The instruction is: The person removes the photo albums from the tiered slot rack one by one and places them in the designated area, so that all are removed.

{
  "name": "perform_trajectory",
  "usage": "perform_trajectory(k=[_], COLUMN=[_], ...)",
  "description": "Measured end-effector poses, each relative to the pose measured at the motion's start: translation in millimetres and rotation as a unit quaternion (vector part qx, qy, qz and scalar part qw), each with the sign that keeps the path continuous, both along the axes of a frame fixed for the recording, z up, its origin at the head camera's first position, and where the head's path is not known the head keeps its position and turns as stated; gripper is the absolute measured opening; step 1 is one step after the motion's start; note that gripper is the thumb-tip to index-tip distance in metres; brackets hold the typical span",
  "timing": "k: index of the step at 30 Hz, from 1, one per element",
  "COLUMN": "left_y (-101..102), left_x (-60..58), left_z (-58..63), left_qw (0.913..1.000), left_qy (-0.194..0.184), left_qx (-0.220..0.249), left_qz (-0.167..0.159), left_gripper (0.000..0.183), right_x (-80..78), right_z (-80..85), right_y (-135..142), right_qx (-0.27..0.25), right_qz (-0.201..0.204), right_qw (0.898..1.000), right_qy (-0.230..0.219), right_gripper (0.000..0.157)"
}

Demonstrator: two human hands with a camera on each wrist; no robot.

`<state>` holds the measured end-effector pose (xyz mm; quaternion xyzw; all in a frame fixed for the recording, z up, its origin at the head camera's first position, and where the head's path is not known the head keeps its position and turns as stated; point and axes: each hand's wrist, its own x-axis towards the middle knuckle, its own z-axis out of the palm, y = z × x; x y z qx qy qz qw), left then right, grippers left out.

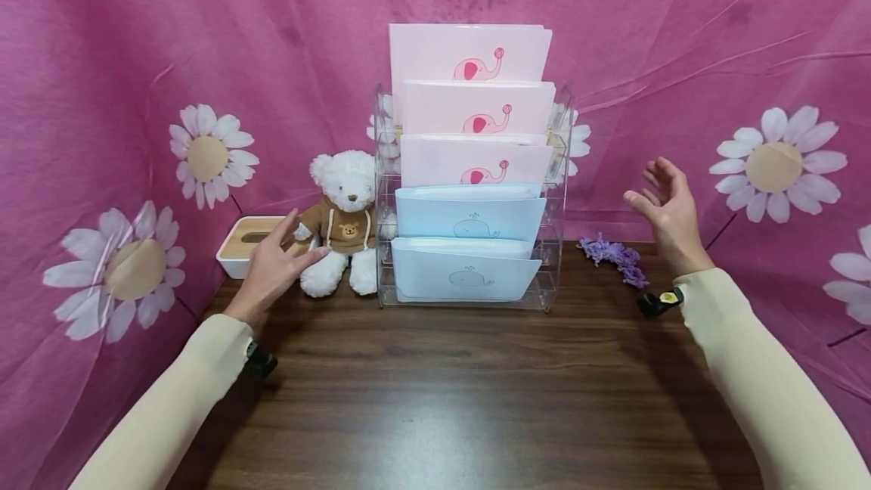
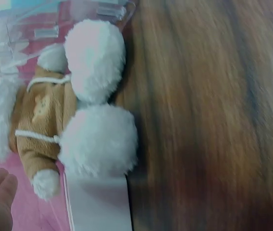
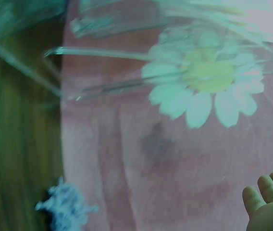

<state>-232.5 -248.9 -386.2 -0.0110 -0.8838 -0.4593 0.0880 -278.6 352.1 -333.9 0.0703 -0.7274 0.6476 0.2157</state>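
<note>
My left hand (image 1: 277, 265) hovers with fingers extended and thumb apart, in front of a white teddy bear (image 2: 100, 139) in a brown hoodie. It holds nothing. Out to the right, my right hand (image 1: 670, 218) is raised with loosely bent fingers and nothing in it. Between the hands stands a clear acrylic rack (image 1: 559, 233) with stepped tiers. In its upper tiers are pink folders (image 1: 429, 51) with a red elephant; the lower tiers hold light blue folders (image 1: 429, 278) with a whale. In the right wrist view, the rack's clear edge lies above my fingers (image 3: 266, 188).
Behind the left hand is a white tissue box (image 1: 234, 267) with a wooden lid, next to the bear. A purple sprig (image 1: 615, 255) lies on the dark wooden table (image 1: 435, 384) right of the rack. Pink cloth (image 1: 286, 44) with large daisies hangs behind and at both sides.
</note>
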Motion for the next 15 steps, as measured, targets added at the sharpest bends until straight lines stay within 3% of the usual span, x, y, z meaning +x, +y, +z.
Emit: perform_trajectory(k=[5,15], left_y=[11,44], left_x=[-7.1,-19.8], left_z=[6.8,19.3], left_qw=[0.9995,0.9955], left_qy=[0.026,0.070], left_qx=[0.018,0.063], left_qz=[-0.007,-0.013], left_gripper=[0.092,0.082], right_x=[-7.3,-26.1], right_z=[17.8,53.4], right_y=[-14,-39], right_qx=[-0.080,-0.112], right_qz=[0.024,0.044], right_qw=[0.996,0.990], right_qy=[0.042,0.075], right_gripper=[0.080,0.076])
